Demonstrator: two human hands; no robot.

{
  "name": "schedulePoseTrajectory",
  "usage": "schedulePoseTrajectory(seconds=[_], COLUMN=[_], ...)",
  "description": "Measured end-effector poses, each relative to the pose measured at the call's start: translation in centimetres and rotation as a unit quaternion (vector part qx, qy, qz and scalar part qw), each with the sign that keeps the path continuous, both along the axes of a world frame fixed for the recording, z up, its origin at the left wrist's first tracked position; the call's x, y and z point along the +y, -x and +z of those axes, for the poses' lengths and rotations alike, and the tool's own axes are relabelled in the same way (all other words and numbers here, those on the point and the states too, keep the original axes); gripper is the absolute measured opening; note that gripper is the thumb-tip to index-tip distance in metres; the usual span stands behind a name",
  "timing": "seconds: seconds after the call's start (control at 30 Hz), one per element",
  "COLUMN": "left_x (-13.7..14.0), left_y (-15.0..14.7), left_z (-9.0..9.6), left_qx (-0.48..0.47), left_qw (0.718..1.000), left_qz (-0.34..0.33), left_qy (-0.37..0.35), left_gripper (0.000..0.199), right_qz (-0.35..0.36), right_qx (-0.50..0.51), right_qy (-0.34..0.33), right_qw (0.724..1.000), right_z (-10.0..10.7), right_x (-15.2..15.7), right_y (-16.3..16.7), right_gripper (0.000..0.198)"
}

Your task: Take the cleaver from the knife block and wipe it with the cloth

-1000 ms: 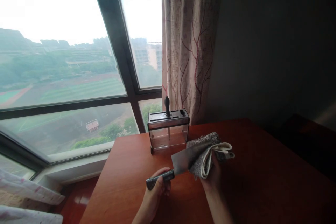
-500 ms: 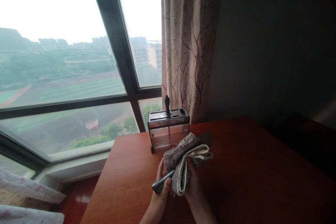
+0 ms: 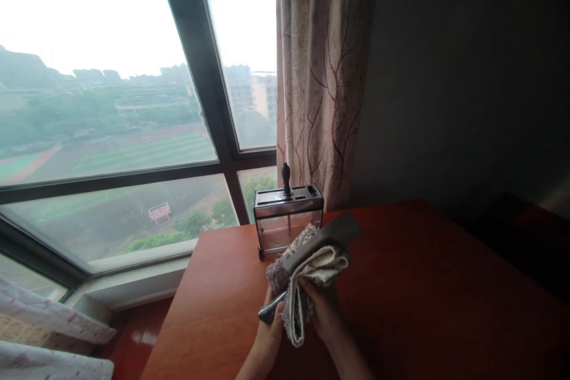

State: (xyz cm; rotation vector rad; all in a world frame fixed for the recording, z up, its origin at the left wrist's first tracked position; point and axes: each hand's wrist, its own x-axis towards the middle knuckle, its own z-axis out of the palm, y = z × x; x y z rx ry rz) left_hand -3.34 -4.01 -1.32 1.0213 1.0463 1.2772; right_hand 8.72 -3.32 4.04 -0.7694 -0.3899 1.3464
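Grips the knife [image 3: 319, 243] in the left hand [image 3: 271, 328], pinches cloth [image 3: 294, 290] round it with the right hand [image 3: 323, 304], maybe to avoid getting cut.

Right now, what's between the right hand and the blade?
The cloth: in the head view, its folds lie between the right hand and the blade, whose far end sticks out past them.
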Motion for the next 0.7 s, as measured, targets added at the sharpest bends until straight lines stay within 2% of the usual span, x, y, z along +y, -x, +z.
schedulePoseTrajectory(seconds=[0.1, 0.23, 0.3, 0.47, 0.6, 0.7], left_x=[-0.6, -0.5, -0.3, -0.3, -0.5, -0.3], left_y=[-0.2, -0.1, 0.3, 0.6, 0.5, 0.8], left_z=[1.0, 2.0, 2.4, 3.3, 3.3, 2.8], left_qx=[-0.024, -0.064, -0.060, -0.054, -0.111, -0.144], left_qw=[1.000, 0.996, 0.995, 0.997, 0.992, 0.988], left_qz=[0.008, -0.048, -0.066, -0.049, -0.061, -0.045], left_qy=[-0.011, -0.049, -0.054, -0.021, 0.005, 0.014], left_gripper=[0.074, 0.077, 0.073, 0.059, 0.053, 0.044], right_qz=[-0.012, -0.010, -0.011, -0.015, -0.010, -0.004], right_qx=[0.043, 0.115, 0.143, 0.181, 0.201, 0.179], right_qy=[0.004, 0.013, 0.014, 0.010, 0.015, 0.019], right_qw=[0.999, 0.993, 0.990, 0.983, 0.979, 0.984], right_z=[0.2, 0.3, 0.7, 1.5, 0.5, -0.6], right_x=[1.0, 2.4, 3.0, 3.5, 2.9, 2.4], right_y=[-0.9, -2.8, -4.1, -6.2, -5.7, -4.3], right_gripper=[0.041, 0.033, 0.036, 0.036, 0.038, 0.040])
